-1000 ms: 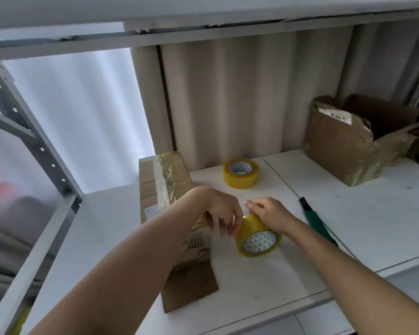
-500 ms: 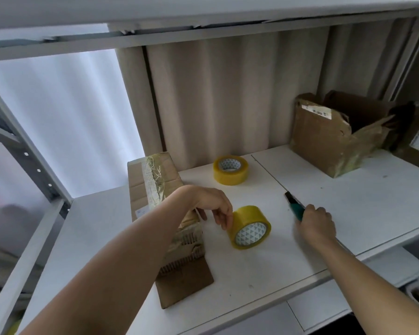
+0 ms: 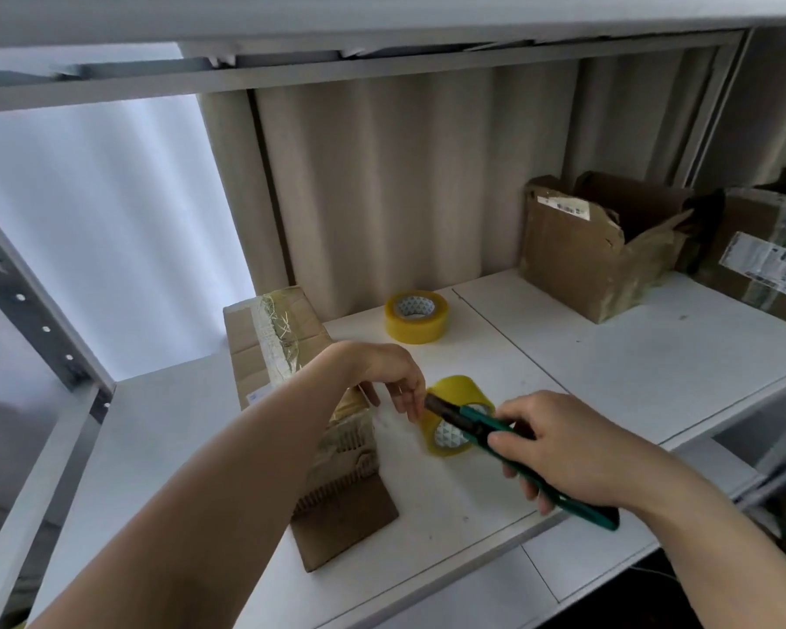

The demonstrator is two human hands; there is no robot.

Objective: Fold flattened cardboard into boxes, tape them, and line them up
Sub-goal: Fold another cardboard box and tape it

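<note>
Flattened cardboard, brown and striped with old yellowed tape, was laid lengthwise on the white shelf, its far end by the curtain and its near end close to the shelf's front edge. Most of its middle was covered by the left forearm. The left hand was held just above the cardboard's right edge, wrist bent down, with the fingers curled downward and pinched together; what was pinched between them could not be made out, though a faint strip seemed to run from them toward the tape roll. This yellow tape roll was stood on its edge just to the right of the cardboard, its patterned core turned toward the camera.

A green utility knife was gripped by the right hand, the fingers wrapped round its handle and the thumb laid along the top. The knife's dark tip was pointed at the left fingertips, across the front of the roll.

A second yellow tape roll was laid flat farther back, near the curtain. A torn, open cardboard box was stood at the back right, with a labelled box just beside it.
</note>
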